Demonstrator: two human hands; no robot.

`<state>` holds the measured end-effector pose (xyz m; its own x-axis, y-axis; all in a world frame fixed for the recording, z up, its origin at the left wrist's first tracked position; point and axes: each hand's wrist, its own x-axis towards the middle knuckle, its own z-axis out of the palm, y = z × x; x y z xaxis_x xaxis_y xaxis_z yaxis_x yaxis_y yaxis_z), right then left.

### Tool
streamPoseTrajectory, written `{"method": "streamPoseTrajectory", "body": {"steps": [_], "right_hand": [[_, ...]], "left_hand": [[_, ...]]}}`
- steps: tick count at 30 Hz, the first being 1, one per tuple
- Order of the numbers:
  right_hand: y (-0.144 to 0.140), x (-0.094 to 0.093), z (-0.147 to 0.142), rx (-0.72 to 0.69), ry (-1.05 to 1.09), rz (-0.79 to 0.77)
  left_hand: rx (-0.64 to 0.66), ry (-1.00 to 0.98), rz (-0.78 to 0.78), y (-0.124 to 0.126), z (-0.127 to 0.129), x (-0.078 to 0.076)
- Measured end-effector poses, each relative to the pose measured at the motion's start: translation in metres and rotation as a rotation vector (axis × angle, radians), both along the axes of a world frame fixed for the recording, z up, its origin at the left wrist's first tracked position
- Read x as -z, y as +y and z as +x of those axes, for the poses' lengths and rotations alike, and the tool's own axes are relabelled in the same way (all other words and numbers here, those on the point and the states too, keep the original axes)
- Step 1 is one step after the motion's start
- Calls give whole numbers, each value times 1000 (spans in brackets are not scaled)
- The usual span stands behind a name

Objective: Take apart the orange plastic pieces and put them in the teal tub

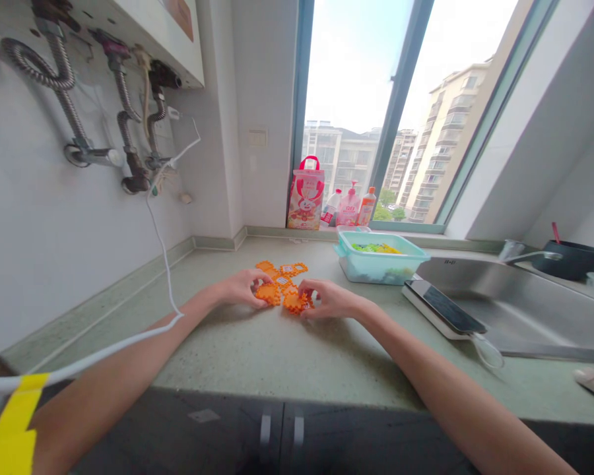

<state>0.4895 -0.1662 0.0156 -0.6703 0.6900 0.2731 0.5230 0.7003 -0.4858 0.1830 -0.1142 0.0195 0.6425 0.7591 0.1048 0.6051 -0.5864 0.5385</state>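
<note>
My left hand (243,288) is closed with its fingertips on an orange toothed plastic piece (268,295). Across from it, my right hand (327,299) pinches another orange toothed piece (294,302), which looks like a small stack. Just behind both hands lie more orange pieces with jagged edges (266,267), some bearing small white labels (288,269). The held pieces are close together, low over the counter; whether they touch it is hard to tell. Fingers partly cover both held pieces.
A teal tub (376,267) with green and yellow pieces stands right of the hands. Beyond it are a steel sink (480,310) and a phone (445,307) on a white box. A white cable (165,264) crosses my left forearm. Bottles (349,208) and a bag (305,201) line the windowsill.
</note>
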Motion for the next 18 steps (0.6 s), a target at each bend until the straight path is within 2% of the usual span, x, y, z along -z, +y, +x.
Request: {"method": "streamPoseTrajectory", "body": {"steps": [6,10,14,18], "right_hand": [[-1,1,-1,42,-22,39],[0,-6,5,30,30,30],[-2,-15,6,38,158,48],[-3,-15,-5,33,236,85]], "left_hand": [[-13,31,31,-2,1,2],[14,36,43,-4,5,4],[64,29,69,-9,17,4],[124,-31,65,-16,33,5]]}}
